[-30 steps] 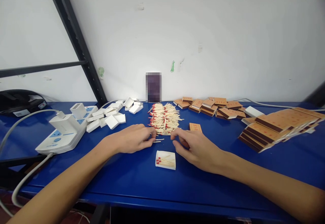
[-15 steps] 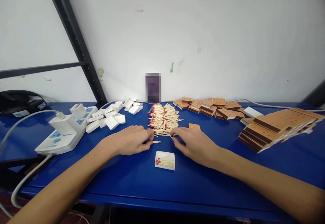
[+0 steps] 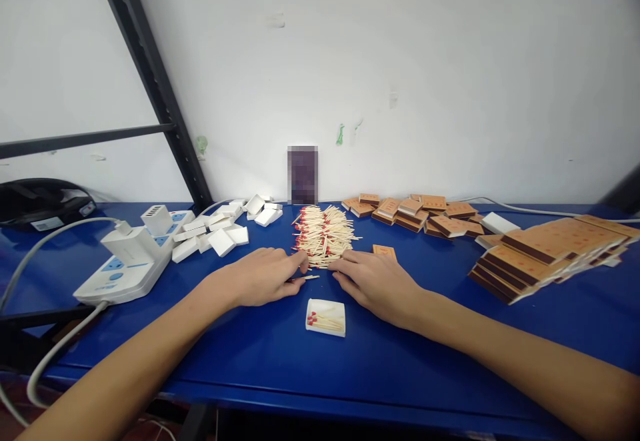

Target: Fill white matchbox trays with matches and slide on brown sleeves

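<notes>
My left hand (image 3: 267, 276) is pinched shut on a few matches (image 3: 312, 277), whose pale sticks jut out to the right past the thumb. My right hand (image 3: 375, 284) lies at the front right edge of a heap of red-headed matches (image 3: 324, 231). Its fingers are stretched out, with the fingertips touching or very close to the nearest sticks and the thumb a little apart. Between the hands and the table's front edge sits a white matchbox tray (image 3: 325, 318) with several matches in it, heads to the left.
White trays (image 3: 223, 241) lie loosely at the back left, beside a power strip (image 3: 125, 271) with cables. Brown matchbox sleeves (image 3: 410, 209) are scattered at the back right, with a leaning stack (image 3: 540, 251) farther right. One sleeve (image 3: 384, 252) lies behind my right hand. A black shelf post (image 3: 160, 88) stands left.
My right hand has slid slightly left along the front of the heap. My left hand has barely moved, and the sticks in it are tilted a little more.
</notes>
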`<state>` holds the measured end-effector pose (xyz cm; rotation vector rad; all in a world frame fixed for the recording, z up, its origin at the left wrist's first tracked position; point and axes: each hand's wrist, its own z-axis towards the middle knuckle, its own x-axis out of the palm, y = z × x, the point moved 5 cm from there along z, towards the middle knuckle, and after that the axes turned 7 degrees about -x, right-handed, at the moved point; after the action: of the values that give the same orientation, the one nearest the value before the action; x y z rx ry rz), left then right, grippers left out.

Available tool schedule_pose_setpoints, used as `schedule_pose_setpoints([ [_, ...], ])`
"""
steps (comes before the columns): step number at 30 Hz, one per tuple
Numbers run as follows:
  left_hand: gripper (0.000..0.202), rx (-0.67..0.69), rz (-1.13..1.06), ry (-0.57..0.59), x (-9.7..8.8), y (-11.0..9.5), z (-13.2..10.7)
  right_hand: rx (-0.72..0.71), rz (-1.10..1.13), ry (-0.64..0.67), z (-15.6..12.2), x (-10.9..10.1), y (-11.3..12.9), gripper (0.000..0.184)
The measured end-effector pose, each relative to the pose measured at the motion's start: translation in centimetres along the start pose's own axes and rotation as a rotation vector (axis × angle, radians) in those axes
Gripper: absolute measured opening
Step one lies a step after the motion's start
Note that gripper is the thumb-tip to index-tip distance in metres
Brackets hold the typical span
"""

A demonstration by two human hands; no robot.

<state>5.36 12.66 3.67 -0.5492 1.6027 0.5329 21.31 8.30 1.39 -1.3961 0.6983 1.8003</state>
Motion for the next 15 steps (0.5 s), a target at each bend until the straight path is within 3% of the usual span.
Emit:
schedule_pose_setpoints([
  [7, 0.018, 0.004, 0.06, 0.003, -0.4, -0.3, -0.4, -0.001, 0.005, -0.013, 0.0, 0.2, -0.1, 0.022],
  [12, 0.009, 0.143, -0.245, 0.069, -1.4, -2.7, -1.2, 0.008, 0.01, -0.005, 0.0, 0.1, -0.2, 0.022],
  [15, 0.005, 0.18, -0.31, 0.1, -1.4, -4.0, -1.3, -0.003, -0.001, -0.01, 0.0, 0.1, -0.2, 0.022],
])
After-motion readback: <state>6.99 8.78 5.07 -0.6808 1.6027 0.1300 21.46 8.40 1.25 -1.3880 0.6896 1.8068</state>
